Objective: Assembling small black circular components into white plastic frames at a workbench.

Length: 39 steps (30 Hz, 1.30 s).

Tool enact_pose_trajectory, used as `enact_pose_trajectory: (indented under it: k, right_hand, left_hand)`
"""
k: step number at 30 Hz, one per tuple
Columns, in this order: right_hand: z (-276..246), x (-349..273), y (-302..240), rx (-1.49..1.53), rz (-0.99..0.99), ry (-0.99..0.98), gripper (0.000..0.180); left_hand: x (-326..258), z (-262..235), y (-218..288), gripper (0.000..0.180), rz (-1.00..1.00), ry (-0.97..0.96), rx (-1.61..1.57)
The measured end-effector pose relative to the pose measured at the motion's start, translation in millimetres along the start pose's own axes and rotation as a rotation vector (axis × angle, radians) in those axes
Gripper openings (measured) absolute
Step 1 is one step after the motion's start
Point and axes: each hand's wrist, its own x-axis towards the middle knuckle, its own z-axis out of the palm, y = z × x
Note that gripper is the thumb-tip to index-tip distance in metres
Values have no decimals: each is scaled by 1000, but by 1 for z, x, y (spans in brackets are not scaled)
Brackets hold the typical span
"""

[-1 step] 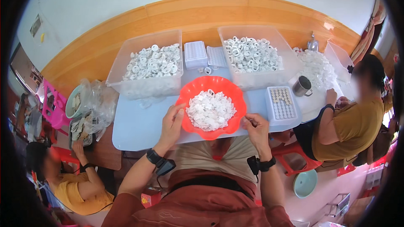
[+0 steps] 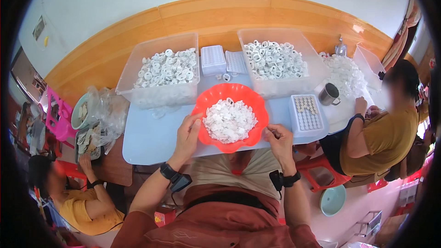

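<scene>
A red bowl (image 2: 202, 105) with a wavy, scalloped rim is in front of me at the near edge of the blue-white table. It holds a heap of small white plastic pieces (image 2: 229, 121). My left hand (image 2: 187, 135) grips the bowl's near-left rim, thumb on top. At the near-right rim, my right hand (image 2: 279, 140) pinches the edge between thumb and bent fingers. Behind the bowl stand two clear bins, the left bin (image 2: 158, 93) full of white round parts and the right bin (image 2: 285, 85) full of white ring-shaped parts.
Between the bins sit stacked white trays (image 2: 213, 62). A partly filled tray (image 2: 308, 124) and a metal mug (image 2: 329, 94) are to the right. A co-worker (image 2: 386, 128) sits on the right by a heap of clear pieces (image 2: 347, 76); another person (image 2: 87, 202) works at lower left.
</scene>
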Motion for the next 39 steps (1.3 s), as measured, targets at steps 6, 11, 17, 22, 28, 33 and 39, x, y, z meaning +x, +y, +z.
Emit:
enact_pose_trajectory:
  k: [6,11,17,22,28,33,39]
  right_hand:
    - [-1,-3,-4,35,36,6,16]
    - [1,-3,1,111,41,-3,18]
    - [2,-1,-2,49,40,-4,17]
    - [1,1,-3,47,40,-7,16]
    - [0,-1,-9,37,57,-28,16]
    - [-1,-1,-9,9,73,-46,16]
    - [1,-2,-13,70,99,-47,17]
  left_hand:
    - [-2,0,-1,32,49,-6,34]
    - [-4,-1,2,32,20,-6,4]
    - [-3,-2,0,32,38,-7,2]
    - [-1,-1,-2,31,70,21,-14]
    - [-3,-3,-1,31,46,-2,14]
    - [-3,-4,-1,31,44,-6,19]
    - [-2,-6,0,30,61,-18,36]
